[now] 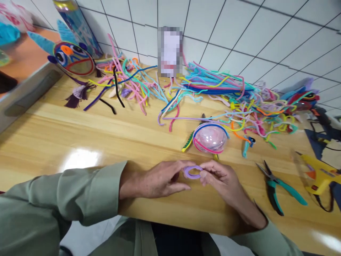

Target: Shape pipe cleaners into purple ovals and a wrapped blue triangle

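A small ring of purple pipe cleaner (188, 174) is above the front part of the table. My right hand (220, 177) pinches its right side between thumb and fingers. My left hand (162, 179) reaches in from the left, its forefinger against the ring's left side and its thumb stretched out below, apart from it. Just beyond the hands lies a clear, rounded plastic shell (210, 138) edged with blue and pink pipe cleaner. Partly hidden behind that shell are green-and-yellow-handled pliers (188, 141).
Teal-handled long-nose pliers (274, 183) and a yellow glue gun (322, 176) lie at right. Loose pipe cleaners (213, 83) heap along the tiled wall, where a phone (170, 53) leans. A decorated mask-like figure (73, 58) and a tall can (80, 28) stand back left.
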Motion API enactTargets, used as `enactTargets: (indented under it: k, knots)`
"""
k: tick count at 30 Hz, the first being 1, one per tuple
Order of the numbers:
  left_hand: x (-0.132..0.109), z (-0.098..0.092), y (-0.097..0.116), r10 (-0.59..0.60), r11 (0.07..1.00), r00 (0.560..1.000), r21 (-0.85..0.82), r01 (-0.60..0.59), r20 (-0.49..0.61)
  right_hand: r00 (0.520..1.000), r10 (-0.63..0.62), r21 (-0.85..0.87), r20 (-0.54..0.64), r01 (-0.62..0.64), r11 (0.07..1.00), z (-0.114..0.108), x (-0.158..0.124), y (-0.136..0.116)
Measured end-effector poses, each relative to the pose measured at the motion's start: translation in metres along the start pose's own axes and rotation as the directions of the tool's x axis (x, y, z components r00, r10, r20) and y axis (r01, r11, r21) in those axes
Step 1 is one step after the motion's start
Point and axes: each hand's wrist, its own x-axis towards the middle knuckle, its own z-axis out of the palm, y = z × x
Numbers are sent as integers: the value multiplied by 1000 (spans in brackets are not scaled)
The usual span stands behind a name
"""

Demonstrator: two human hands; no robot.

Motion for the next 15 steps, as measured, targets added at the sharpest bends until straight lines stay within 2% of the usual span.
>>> enactTargets:
  k: [3,8,13,15]
  knots:
    - [0,1,-2,81,988,996,131,-83,22,1000,18,27,8,-18,999,7,-8,8]
    - [2,2,0,103,960,993,254,-114,59,996,-83,-127,-37,78,989,16,-17,17]
    - [1,4,2,90,968,995,234,-95,30,961,-262,-318,-87,222,922,17,-18,15]
    - [0,6,1,92,978,996,184,-94,15,938,-341,-403,-57,291,868,14,-16,13]
